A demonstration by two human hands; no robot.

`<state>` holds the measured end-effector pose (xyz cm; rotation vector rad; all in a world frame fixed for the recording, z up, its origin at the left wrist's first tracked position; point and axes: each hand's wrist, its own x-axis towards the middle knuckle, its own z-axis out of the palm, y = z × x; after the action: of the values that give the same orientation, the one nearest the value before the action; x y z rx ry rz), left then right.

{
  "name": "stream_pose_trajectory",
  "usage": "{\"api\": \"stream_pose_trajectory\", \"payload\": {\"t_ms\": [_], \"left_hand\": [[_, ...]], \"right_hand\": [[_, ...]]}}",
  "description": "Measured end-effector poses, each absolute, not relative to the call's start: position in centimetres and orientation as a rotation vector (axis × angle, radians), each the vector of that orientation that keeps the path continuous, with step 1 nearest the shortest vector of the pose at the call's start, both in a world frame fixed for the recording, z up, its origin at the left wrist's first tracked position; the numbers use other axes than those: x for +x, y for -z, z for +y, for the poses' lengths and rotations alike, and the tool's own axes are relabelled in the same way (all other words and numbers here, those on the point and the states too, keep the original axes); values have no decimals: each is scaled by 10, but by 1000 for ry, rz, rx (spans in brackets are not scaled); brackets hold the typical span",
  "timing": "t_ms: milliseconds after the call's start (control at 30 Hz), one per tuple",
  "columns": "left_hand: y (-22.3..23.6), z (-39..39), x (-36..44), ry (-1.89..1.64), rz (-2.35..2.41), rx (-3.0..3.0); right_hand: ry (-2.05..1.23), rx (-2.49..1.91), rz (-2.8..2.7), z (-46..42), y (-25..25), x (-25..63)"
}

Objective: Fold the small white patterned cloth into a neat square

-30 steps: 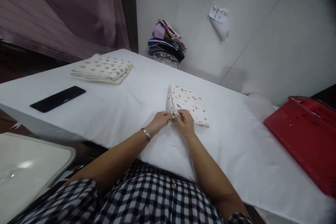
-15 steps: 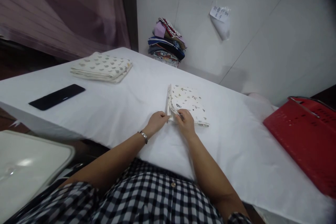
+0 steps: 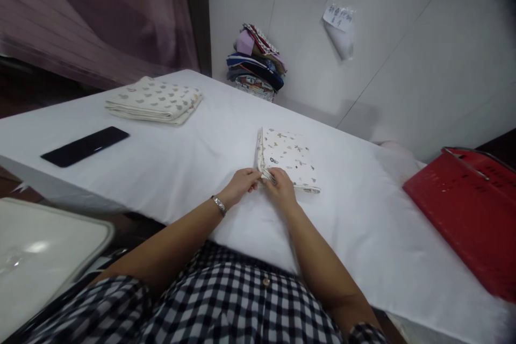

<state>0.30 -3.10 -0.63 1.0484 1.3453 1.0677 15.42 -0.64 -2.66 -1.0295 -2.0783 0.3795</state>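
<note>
A folded white cloth (image 3: 287,153) with small brown and grey prints lies on the white-covered table (image 3: 358,209). Its near left corner is pinched by my left hand (image 3: 243,181), the fingers curled at the edge. Right beside it, my right hand (image 3: 281,187) grips the same corner, where the folded layers show between thumb and fingers. The two hands nearly touch. Farther left rests a second folded cloth (image 3: 155,99), cream with grey leaf-like prints, apart from both hands.
A black phone (image 3: 85,147) lies on the table's left part. A red plastic basket (image 3: 467,215) stands at the right edge. Beyond the far edge is a stack of folded fabrics (image 3: 258,64). A white lidded surface (image 3: 48,258) sits at the near left.
My left hand has moved slightly up and right onto the cloth's corner. The lifted layers under my right hand have come down and closer together.
</note>
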Motion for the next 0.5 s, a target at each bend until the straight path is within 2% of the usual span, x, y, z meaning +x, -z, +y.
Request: {"api": "stream_pose_trajectory", "payload": {"t_ms": [233, 500], "left_hand": [[13, -33, -11, -947, 1668, 1307], [17, -32, -1, -593, 1880, 1736]], "right_hand": [[-422, -1057, -1889, -2, 20, 160], [-266, -1023, -1971, 0, 17, 166]]}}
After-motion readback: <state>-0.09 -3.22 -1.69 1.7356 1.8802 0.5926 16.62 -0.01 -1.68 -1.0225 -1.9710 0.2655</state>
